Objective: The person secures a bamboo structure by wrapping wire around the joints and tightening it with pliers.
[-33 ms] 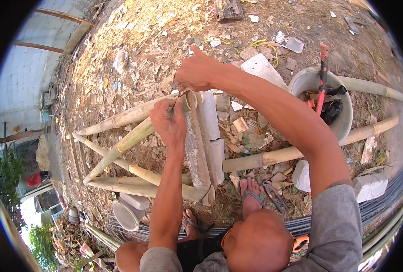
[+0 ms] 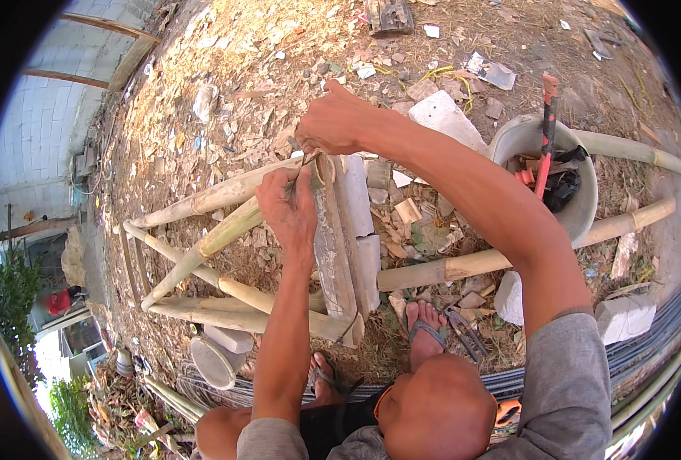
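A frame of bamboo poles (image 2: 219,239) lies before me, its poles meeting a grey, weathered board (image 2: 333,245) at their right ends. My left hand (image 2: 285,205) is closed in a pinch by the board's far end, where a thin dark wire (image 2: 307,159) shows at the fingertips. Just beyond it, my right hand (image 2: 331,126) is curled shut at the wire's upper end, with its fingertips partly hidden. The right forearm reaches across from the right. Another dark tie is wound round the joint at the board's near end.
Right of the frame stands a bucket (image 2: 501,146) with a red-and-black handled tool (image 2: 546,138) leaning in it. Pincers (image 2: 465,333) lie by my foot. White blocks (image 2: 624,317), another bamboo pole (image 2: 463,267) and long dark rods (image 2: 659,337) surround me on the littered ground.
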`<state>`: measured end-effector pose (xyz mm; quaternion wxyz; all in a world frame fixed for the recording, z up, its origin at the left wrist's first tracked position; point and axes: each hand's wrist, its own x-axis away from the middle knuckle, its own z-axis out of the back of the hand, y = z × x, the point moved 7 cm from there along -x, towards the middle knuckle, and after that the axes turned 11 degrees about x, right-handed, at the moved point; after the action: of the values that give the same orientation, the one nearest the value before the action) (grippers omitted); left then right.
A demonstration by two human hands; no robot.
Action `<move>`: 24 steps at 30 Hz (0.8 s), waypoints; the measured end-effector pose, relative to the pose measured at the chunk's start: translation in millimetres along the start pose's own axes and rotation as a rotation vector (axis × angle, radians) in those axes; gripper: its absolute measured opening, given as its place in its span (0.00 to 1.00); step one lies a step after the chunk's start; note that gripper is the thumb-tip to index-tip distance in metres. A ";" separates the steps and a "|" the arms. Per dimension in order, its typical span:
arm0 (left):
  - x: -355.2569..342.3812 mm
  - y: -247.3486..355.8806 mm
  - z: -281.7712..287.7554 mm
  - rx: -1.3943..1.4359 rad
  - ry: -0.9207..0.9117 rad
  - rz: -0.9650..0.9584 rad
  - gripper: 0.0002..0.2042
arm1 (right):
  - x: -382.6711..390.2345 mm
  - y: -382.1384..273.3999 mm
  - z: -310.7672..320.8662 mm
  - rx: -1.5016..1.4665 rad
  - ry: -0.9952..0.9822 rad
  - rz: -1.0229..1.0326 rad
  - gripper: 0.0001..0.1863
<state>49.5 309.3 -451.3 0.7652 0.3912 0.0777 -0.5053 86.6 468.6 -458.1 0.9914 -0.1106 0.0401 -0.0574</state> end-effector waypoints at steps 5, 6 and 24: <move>9.6 -19.7 -5.6 0.291 -0.010 0.243 0.07 | 5.6 3.0 -6.4 -0.062 0.021 -0.035 0.09; 5.0 -16.6 -9.6 0.293 -0.013 0.238 0.07 | 5.2 9.4 -8.6 -0.061 0.024 -0.039 0.09; 7.0 -11.5 3.4 0.180 -0.120 0.135 0.04 | 13.6 -15.3 -3.5 0.231 0.000 0.010 0.08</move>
<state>42.3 299.9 -458.6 0.7627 0.4317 -0.0404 -0.4798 98.2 451.4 -459.0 0.9978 0.0043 0.0336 -0.0564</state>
